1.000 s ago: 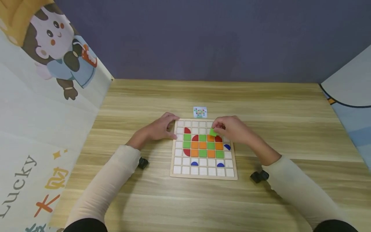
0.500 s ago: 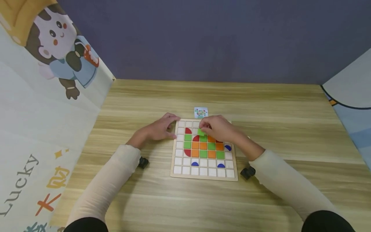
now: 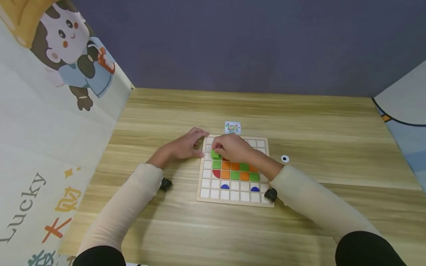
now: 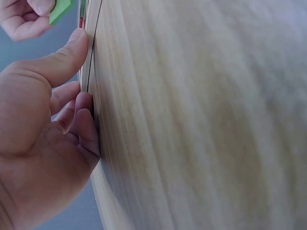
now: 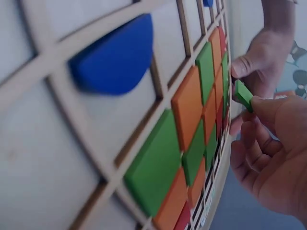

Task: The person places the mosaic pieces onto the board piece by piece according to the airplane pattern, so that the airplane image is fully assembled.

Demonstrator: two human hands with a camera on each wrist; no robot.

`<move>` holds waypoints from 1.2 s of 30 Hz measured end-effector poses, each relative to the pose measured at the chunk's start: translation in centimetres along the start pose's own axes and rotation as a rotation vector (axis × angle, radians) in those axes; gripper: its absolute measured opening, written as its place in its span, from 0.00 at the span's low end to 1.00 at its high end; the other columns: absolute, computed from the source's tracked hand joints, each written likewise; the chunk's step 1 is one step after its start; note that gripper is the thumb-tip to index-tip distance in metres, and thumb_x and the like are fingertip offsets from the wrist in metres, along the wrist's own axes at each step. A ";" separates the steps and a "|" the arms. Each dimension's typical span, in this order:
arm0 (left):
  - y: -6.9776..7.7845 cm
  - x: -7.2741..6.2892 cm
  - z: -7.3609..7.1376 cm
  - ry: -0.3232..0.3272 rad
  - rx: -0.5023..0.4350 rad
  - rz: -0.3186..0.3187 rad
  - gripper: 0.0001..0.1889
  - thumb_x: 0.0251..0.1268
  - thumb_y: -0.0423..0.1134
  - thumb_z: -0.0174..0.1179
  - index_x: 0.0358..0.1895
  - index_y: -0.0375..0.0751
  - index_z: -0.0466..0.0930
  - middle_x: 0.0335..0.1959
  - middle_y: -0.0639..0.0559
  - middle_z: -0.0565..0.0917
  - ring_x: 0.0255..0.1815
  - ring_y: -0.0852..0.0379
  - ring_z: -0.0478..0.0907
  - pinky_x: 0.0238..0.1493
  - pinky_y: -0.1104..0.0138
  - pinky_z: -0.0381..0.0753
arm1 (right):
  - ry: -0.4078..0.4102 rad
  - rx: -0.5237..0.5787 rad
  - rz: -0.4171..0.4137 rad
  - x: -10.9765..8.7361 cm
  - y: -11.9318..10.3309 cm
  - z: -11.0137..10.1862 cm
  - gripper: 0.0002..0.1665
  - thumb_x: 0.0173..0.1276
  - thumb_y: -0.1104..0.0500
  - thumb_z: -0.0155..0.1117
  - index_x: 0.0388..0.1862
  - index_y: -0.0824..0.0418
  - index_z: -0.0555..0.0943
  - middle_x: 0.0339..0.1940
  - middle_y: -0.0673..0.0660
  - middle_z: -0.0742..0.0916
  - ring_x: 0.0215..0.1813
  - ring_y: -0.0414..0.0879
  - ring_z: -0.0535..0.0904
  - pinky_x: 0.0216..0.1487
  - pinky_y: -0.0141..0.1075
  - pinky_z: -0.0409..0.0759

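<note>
A wooden grid board (image 3: 229, 202) holds orange and green squares, red quarter-round tiles and blue half-round tiles. My right hand (image 3: 233, 147) pinches a green square tile (image 3: 215, 154) between thumb and fingers, over the upper left of the grid. In the right wrist view this green tile (image 5: 243, 94) is tilted and stands out from the board's face. My left hand (image 3: 186, 146) rests against the board's left edge, thumb and fingers spread along it. The left wrist view has the thumb (image 4: 72, 52) touching that edge. My right hand and forearm hide part of the grid.
A small pattern card (image 3: 232, 127) lies just behind the board. To the board's right is a white disc with a black centre (image 3: 284, 159). The wooden table (image 3: 186, 232) meets a dark panel (image 3: 246, 44) at the back and a cartoon-printed wall (image 3: 30, 122) at left.
My right hand has moved left across the board, carrying the green tile from the right-hand columns to the left ones. The white disc has come into sight. My left hand stays at the edge.
</note>
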State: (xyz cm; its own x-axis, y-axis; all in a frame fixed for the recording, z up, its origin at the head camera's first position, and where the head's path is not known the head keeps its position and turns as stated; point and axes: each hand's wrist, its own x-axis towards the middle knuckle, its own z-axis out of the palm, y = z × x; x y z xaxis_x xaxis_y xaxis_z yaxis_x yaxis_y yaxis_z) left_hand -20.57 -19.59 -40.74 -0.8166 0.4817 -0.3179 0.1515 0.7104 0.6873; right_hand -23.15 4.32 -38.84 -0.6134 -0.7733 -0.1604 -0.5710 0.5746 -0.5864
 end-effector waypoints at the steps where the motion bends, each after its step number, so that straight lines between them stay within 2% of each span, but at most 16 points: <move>1: 0.0 0.0 0.0 -0.001 0.000 0.004 0.41 0.69 0.43 0.67 0.80 0.42 0.56 0.76 0.43 0.58 0.62 0.46 0.71 0.67 0.52 0.73 | -0.007 -0.006 -0.005 0.2 -0.2 0.1 0.06 0.77 0.57 0.62 0.44 0.54 0.86 0.35 0.47 0.88 0.34 0.40 0.78 0.44 0.36 0.80; 7: -0.2 0.3 0.0 -0.002 0.015 0.023 0.41 0.69 0.43 0.67 0.80 0.40 0.56 0.76 0.42 0.58 0.60 0.46 0.71 0.66 0.53 0.74 | -0.010 -0.022 -0.016 1.1 -1.0 0.9 0.06 0.76 0.58 0.62 0.42 0.53 0.86 0.33 0.46 0.87 0.31 0.40 0.76 0.41 0.34 0.78; 15: -0.1 0.6 0.0 0.008 0.015 0.035 0.42 0.67 0.42 0.68 0.79 0.38 0.57 0.76 0.40 0.59 0.61 0.44 0.72 0.67 0.52 0.74 | 0.005 -0.096 -0.017 1.7 -1.3 1.1 0.07 0.75 0.58 0.62 0.40 0.54 0.87 0.31 0.47 0.86 0.27 0.39 0.74 0.30 0.29 0.73; 24: -0.2 0.8 0.1 0.010 0.017 0.010 0.42 0.68 0.44 0.68 0.80 0.41 0.56 0.76 0.42 0.58 0.61 0.45 0.71 0.66 0.52 0.74 | 0.009 -0.191 -0.054 1.8 -0.9 1.6 0.06 0.72 0.59 0.65 0.42 0.55 0.88 0.40 0.50 0.88 0.36 0.40 0.79 0.37 0.31 0.80; 36: -0.2 0.4 0.0 0.008 0.005 0.008 0.42 0.67 0.45 0.68 0.80 0.42 0.56 0.77 0.44 0.58 0.61 0.46 0.72 0.66 0.52 0.75 | 0.031 -0.174 -0.079 1.3 -1.5 1.3 0.06 0.72 0.59 0.63 0.40 0.53 0.88 0.37 0.48 0.86 0.33 0.39 0.76 0.32 0.30 0.76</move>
State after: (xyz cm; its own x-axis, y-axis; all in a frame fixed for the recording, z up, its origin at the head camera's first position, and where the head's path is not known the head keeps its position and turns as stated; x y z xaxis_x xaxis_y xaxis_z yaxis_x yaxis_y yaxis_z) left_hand -20.95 -19.55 -40.98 -0.8200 0.4830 -0.3072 0.1607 0.7093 0.6864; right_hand -22.35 2.12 -39.15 -0.5782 -0.8105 -0.0935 -0.7017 0.5525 -0.4499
